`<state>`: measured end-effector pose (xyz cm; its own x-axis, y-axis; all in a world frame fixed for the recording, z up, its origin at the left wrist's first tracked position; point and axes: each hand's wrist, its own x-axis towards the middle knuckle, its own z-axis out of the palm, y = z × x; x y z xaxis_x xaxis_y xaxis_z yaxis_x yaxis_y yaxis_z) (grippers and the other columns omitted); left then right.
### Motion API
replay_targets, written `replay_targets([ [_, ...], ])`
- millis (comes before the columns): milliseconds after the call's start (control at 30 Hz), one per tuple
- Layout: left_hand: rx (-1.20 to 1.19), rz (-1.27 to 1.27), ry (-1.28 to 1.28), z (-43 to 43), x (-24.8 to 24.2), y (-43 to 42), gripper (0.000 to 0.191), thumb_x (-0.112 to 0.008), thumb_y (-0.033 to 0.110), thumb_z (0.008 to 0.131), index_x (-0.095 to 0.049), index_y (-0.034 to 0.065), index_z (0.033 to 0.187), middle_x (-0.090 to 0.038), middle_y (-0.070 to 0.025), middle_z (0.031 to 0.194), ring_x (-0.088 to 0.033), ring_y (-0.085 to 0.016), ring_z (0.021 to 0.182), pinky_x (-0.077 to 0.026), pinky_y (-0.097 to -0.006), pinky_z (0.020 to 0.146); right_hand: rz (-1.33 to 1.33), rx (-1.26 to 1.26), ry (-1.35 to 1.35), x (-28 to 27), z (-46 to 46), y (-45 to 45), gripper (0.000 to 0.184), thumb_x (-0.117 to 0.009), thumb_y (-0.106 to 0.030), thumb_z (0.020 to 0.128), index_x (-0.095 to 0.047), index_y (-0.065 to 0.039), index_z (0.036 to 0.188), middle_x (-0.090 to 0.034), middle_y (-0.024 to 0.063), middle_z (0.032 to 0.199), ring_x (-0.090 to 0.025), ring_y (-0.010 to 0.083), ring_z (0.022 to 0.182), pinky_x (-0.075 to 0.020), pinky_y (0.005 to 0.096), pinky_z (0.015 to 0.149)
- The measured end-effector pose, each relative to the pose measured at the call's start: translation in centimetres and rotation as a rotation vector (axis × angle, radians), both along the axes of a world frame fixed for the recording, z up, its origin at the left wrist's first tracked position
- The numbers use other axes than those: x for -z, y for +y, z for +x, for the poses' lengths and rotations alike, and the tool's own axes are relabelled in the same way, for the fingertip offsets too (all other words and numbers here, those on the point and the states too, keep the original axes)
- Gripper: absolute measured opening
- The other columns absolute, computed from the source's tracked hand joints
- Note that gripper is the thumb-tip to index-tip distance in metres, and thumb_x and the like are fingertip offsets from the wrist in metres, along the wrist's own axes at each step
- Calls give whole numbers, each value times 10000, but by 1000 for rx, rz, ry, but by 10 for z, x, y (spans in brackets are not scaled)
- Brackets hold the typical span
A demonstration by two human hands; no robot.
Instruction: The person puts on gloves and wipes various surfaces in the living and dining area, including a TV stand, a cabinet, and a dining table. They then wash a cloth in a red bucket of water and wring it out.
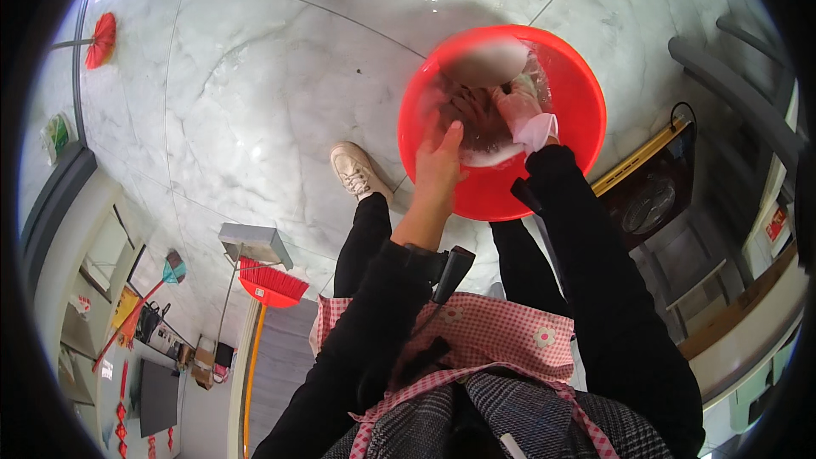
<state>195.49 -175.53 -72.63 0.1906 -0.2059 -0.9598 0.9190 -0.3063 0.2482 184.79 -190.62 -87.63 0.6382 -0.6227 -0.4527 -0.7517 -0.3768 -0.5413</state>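
Observation:
A red plastic basin (577, 102) with sudsy water stands on the marble-look floor before me. Inside it lies dark wet cloth (475, 108), partly covered by foam and a blurred pale patch. My left hand (438, 156) is over the basin's left side, its thumb raised and its other fingers blurred or hidden; whether it grips anything cannot be told. My right hand (517, 102) wears a pale translucent glove with a white cuff and reaches into the basin at the cloth. Its fingertips are partly hidden, though they seem closed on the cloth.
A dark cooktop-like panel (650, 204) with a yellow edge leans right of the basin, near grey chair parts (733, 76). A grey dustpan (255, 242) and a red broom (274, 284) stand at the lower left. My shoe (354, 169) is left of the basin.

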Motion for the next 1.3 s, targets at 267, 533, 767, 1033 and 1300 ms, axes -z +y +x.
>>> replay_targets([
  [267,-168,0,261,-2,17,11,685,-477,638,914,-492,91,1326,-592,-117,1164,-579,-299,1053,-460,-561,878,779,174,5,-135,26,49,314,-635,-279,932,-640,-39,1133,-648,36,930,-606,145,879,-486,272,738],
  [533,14,-389,-118,-21,46,23,297,-533,328,935,-580,67,1069,-607,-87,925,-587,-210,871,-491,-349,744,848,250,11,-203,29,72,241,-669,-254,897,-648,-16,868,-592,42,725,-524,85,697,-447,288,633],
  [767,-242,131,196,-26,34,8,310,-435,253,989,-598,29,1129,-638,-136,1118,-587,-250,1107,-475,-407,927,385,239,-147,-133,49,65,276,-570,-245,929,-632,-5,810,-628,215,768,-620,309,705,-474,402,637],
  [1033,-51,-135,-107,-8,11,4,551,-563,269,979,-380,18,1434,-505,-100,1332,-535,-205,1164,-475,-400,961,-17,229,106,-23,15,-26,302,-594,-251,949,-608,-15,1136,-651,203,1097,-624,326,992,-487,400,816],
  [1300,-35,-16,114,3,10,4,763,-487,560,948,-241,112,1514,-322,-91,1511,-337,-307,1365,-370,-565,1035,1115,504,-149,-21,4,33,386,-652,-162,919,-576,-33,1275,-643,71,1165,-593,138,1024,-504,312,835],
])
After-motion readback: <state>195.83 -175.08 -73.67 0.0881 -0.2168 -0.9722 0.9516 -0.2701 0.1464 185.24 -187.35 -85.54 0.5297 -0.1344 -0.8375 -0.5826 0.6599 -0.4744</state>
